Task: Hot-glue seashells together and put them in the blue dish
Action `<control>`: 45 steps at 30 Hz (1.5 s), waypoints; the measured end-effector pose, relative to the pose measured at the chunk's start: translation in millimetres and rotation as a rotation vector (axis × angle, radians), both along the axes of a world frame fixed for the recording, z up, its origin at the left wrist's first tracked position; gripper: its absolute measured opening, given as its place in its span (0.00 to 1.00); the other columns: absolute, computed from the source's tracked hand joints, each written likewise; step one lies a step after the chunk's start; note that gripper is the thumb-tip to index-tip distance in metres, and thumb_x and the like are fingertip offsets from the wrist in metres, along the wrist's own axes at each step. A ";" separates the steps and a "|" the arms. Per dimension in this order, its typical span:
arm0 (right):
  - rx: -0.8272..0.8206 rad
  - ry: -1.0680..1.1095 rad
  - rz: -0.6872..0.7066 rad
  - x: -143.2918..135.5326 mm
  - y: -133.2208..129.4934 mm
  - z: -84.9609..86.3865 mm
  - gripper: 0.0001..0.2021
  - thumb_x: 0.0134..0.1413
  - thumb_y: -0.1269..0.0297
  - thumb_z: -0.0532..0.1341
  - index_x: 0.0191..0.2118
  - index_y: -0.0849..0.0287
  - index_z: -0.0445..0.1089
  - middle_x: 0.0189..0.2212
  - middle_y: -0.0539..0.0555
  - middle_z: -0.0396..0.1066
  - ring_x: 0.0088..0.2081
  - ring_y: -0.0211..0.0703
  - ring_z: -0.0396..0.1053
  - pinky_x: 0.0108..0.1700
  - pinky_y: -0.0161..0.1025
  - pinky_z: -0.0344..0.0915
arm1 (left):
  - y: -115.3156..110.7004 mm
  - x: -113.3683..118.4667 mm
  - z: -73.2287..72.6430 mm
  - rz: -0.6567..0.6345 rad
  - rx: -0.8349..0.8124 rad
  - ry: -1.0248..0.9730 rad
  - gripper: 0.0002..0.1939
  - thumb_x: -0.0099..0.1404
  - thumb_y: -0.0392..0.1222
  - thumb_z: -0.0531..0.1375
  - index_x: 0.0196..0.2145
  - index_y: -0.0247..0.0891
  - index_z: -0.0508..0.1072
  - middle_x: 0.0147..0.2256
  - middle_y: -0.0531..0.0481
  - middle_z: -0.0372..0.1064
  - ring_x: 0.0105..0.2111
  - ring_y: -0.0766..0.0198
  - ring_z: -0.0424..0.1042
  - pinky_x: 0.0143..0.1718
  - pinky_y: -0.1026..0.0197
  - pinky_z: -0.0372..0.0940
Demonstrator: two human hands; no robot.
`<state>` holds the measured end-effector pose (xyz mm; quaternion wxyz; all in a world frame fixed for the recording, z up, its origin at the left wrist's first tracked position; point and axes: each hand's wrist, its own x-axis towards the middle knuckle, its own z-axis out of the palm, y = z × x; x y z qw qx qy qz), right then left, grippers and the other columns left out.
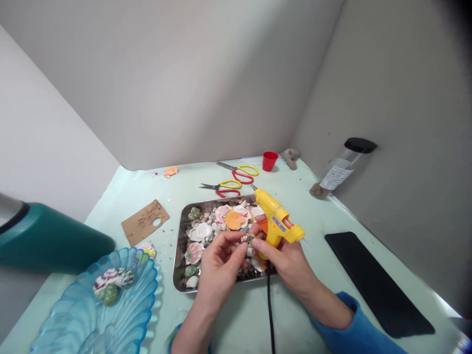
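Above a metal tray (178, 265) full of seashells, my two hands meet fingertip to fingertip. My left hand (223, 263) pinches a small brownish shell (248, 238) between thumb and fingers. In my right hand (282, 255) is a yellow hot glue gun (275, 214), held in the palm with its nozzle pointing up and away to the left. The thumb and a finger of that same hand touch the small shell too. A black cord (270, 309) runs down from the glue gun's handle. Parts of the tray's shells are hidden under my hands.
A blue shell-shaped dish (73, 307) holding shells and a green bottle (55, 238) are at left. Brown board (142, 226), two scissors (224, 186) (239, 169) and a red cup (270, 161) lie beyond. A clear jar (341, 167) and black slab (376, 282) are right.
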<state>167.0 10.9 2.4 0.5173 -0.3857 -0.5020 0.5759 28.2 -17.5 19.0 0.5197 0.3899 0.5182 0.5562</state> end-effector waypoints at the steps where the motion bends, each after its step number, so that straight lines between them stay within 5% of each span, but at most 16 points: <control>1: -0.004 0.007 0.004 -0.3 0.1 0.1 0.16 0.51 0.63 0.66 0.45 0.54 0.65 0.34 0.49 0.71 0.34 0.41 0.70 0.38 0.39 0.68 | 0.1 -0.1 0.4 0.002 -0.005 -0.001 0.14 0.52 0.45 0.68 0.34 0.35 0.74 0.26 0.52 0.70 0.19 0.71 0.65 0.22 0.67 0.64; 45: -0.057 0.027 0.057 0.8 2.6 -4.0 0.15 0.52 0.63 0.66 0.46 0.52 0.66 0.35 0.49 0.70 0.28 0.37 0.68 0.29 0.36 0.65 | 3.0 -4.2 -8.7 -0.042 -0.013 -0.089 0.17 0.56 0.49 0.66 0.38 0.34 0.75 0.18 0.55 0.69 0.18 0.69 0.66 0.23 0.66 0.63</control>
